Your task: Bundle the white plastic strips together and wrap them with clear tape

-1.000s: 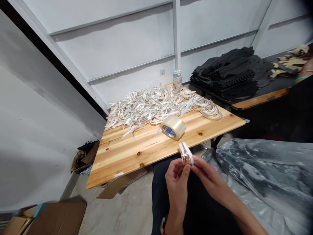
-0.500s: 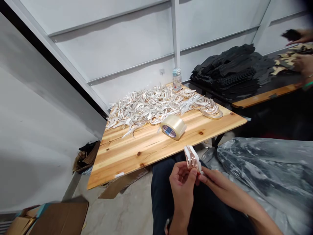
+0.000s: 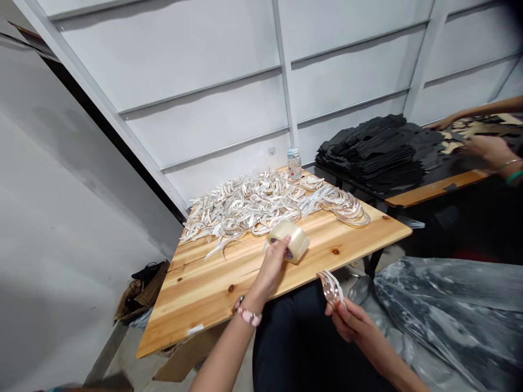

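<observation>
My left hand (image 3: 270, 268) reaches over the wooden table (image 3: 327, 251) and grips the near side of a roll of clear packing tape (image 3: 300, 244). Its thumb lies against the roll's open core, while the other fingers are mostly hidden. Just off the table's front edge, my right hand (image 3: 352, 320) is closed on a small bundle of curved strips (image 3: 332, 287), shiny rose-gold with white edges. The bundle stands up from the fingertips above my lap. Behind the tape spreads a large pile of similar curved strips (image 3: 245, 204).
A water bottle (image 3: 294, 162) stands at the table's back corner. To the right, stacked black sheets (image 3: 368, 149) lie on another table, where a co-worker's hands (image 3: 488, 149) handle pieces. Clear plastic sheeting (image 3: 449, 305) lies at lower right. Cardboard (image 3: 188, 356) sits under the table.
My left hand has left the strip bundle and moved forward and left onto the tape roll. My right hand keeps the bundle, now slightly lower. The view has tilted up.
</observation>
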The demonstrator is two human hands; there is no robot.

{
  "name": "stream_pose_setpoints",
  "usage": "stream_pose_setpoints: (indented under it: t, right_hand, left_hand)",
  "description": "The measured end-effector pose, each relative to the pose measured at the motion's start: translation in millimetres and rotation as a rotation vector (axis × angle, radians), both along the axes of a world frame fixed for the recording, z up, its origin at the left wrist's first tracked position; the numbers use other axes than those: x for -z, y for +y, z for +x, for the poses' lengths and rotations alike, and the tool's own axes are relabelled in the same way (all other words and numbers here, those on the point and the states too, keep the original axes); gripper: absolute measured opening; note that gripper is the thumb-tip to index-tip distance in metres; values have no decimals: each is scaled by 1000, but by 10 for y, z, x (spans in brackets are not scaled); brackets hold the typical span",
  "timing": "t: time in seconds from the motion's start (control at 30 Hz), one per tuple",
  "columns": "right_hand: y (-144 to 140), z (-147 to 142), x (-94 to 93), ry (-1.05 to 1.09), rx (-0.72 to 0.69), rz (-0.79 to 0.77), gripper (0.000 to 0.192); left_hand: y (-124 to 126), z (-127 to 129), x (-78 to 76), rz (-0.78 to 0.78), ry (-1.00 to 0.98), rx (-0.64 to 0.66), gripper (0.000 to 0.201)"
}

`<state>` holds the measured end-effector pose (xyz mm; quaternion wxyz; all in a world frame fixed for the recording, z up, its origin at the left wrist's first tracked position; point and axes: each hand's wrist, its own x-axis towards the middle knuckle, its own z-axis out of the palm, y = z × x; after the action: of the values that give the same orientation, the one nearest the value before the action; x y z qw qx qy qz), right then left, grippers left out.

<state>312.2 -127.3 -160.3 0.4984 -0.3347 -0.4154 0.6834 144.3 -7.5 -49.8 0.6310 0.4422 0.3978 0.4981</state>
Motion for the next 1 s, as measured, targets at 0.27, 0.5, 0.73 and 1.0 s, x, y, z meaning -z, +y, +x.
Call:
stream_pose_setpoints:
  t: [0.27,0.5,0.73,1.0]
  right_hand:
    - [383,-333,-152,-49,-102,148,52]
    - [507,-615,89,-49,-125,107,55]
    - [397,-593,5,-122,-36,95,50]
    - [386,-628,33,-73,-14,50,50]
  left_hand:
    - [155,228,-13,-101,-500,-44,35]
    - [-228,-52,-478,399,-241,-3,42]
    - [-179,-227,-560,462,-165,-124,43]
    - [-270,-251,-647,472,-116,-36,43]
